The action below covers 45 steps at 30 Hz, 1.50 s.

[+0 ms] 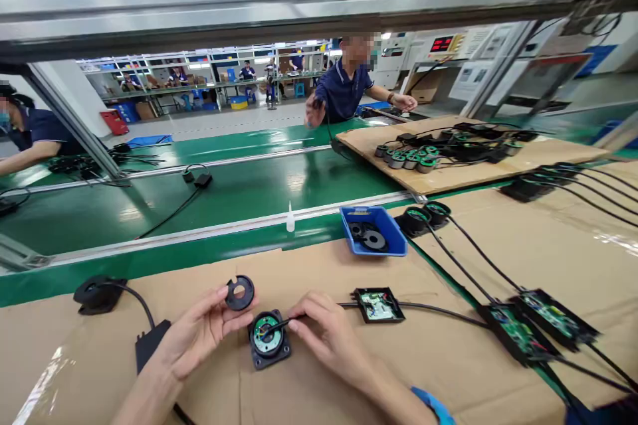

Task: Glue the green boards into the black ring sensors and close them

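Note:
My left hand [204,322] pinches a black ring-shaped cover [234,301] with a central hole and a notch in its rim. Just right of it, a round black housing [270,358] with a square flange lies on the cardboard, its green ring circuit board [261,342] and small coloured wires exposed. Between the fingertips of my right hand [323,329] is the black cable [282,324] that enters this housing. The cable leads right to an uncovered black box [379,305] with a circuit board inside.
A blue bin [399,239] holds black rings. Behind it stand a small white bottle [290,219] and a green conveyor [239,189]. Left lies a closed assembly [100,293]; right, open boxes [523,332]. A co-worker [343,89] stands across, near a loaded board [448,176].

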Each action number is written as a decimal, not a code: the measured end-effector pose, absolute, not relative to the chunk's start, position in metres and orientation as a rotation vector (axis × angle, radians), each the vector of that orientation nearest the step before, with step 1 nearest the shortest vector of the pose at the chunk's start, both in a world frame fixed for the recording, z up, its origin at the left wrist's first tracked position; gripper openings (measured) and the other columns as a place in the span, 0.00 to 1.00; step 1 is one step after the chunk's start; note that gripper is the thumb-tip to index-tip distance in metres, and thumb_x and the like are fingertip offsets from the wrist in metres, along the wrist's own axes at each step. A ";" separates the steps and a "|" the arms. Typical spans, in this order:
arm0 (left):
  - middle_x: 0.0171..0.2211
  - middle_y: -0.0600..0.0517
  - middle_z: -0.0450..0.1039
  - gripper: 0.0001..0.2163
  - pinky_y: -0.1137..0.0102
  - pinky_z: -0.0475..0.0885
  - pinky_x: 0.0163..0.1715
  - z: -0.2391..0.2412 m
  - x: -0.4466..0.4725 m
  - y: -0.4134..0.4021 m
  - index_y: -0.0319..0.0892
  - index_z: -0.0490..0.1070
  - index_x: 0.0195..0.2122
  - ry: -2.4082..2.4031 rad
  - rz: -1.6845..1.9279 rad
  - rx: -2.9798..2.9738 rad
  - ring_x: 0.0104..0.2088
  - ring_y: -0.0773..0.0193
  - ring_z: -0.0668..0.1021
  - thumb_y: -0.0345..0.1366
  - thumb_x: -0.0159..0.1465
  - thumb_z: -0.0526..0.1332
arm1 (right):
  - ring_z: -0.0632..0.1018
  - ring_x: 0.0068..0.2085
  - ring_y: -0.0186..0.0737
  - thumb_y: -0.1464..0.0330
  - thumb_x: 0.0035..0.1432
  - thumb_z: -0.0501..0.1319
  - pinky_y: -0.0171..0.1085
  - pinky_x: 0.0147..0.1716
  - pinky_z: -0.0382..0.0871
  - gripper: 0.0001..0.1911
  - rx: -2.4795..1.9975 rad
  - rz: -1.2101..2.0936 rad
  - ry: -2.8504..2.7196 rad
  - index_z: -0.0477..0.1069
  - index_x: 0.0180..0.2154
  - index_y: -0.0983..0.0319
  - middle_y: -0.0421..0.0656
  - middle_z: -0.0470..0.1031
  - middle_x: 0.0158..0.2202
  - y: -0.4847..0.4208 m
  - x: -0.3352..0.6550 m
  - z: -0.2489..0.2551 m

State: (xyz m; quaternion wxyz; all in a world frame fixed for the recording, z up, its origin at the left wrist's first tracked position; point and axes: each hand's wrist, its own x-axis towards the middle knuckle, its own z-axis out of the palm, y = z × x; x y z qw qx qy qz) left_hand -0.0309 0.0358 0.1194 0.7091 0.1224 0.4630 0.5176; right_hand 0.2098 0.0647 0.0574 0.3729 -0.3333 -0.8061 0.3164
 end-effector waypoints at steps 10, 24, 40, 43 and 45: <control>0.38 0.44 0.82 0.16 0.64 0.83 0.37 0.119 -0.036 0.029 0.36 0.78 0.35 0.920 1.116 0.312 0.43 0.46 0.83 0.36 0.48 0.77 | 0.76 0.35 0.40 0.69 0.66 0.57 0.38 0.35 0.67 0.06 -0.847 0.815 -2.088 0.72 0.36 0.59 0.43 0.76 0.33 0.068 0.210 0.061; 0.49 0.48 0.77 0.17 0.66 0.77 0.50 0.100 -0.025 0.014 0.51 0.76 0.51 1.417 0.991 1.795 0.50 0.56 0.78 0.39 0.60 0.69 | 0.76 0.33 0.39 0.70 0.65 0.59 0.37 0.32 0.69 0.06 -0.854 0.888 -2.056 0.73 0.34 0.60 0.43 0.76 0.30 0.065 0.213 0.072; 0.51 0.43 0.75 0.17 0.71 0.75 0.52 0.102 -0.006 0.006 0.35 0.69 0.56 1.384 0.975 2.436 0.51 0.61 0.77 0.33 0.67 0.62 | 0.75 0.32 0.36 0.73 0.63 0.60 0.34 0.33 0.66 0.05 -0.874 0.963 -2.022 0.74 0.34 0.62 0.42 0.75 0.30 0.064 0.213 0.075; 0.47 0.42 0.77 0.15 0.66 0.78 0.46 0.104 -0.004 0.010 0.35 0.72 0.52 1.367 0.992 2.531 0.47 0.58 0.78 0.36 0.66 0.63 | 0.75 0.33 0.37 0.73 0.63 0.60 0.35 0.33 0.66 0.05 -0.884 0.964 -2.015 0.74 0.35 0.62 0.42 0.75 0.30 0.064 0.214 0.074; 0.45 0.42 0.78 0.14 0.64 0.78 0.43 0.104 -0.003 0.012 0.35 0.74 0.49 1.377 0.984 2.595 0.46 0.57 0.78 0.38 0.66 0.63 | 0.74 0.32 0.37 0.73 0.63 0.60 0.35 0.33 0.66 0.05 -0.891 0.965 -2.017 0.74 0.35 0.62 0.42 0.74 0.30 0.063 0.214 0.073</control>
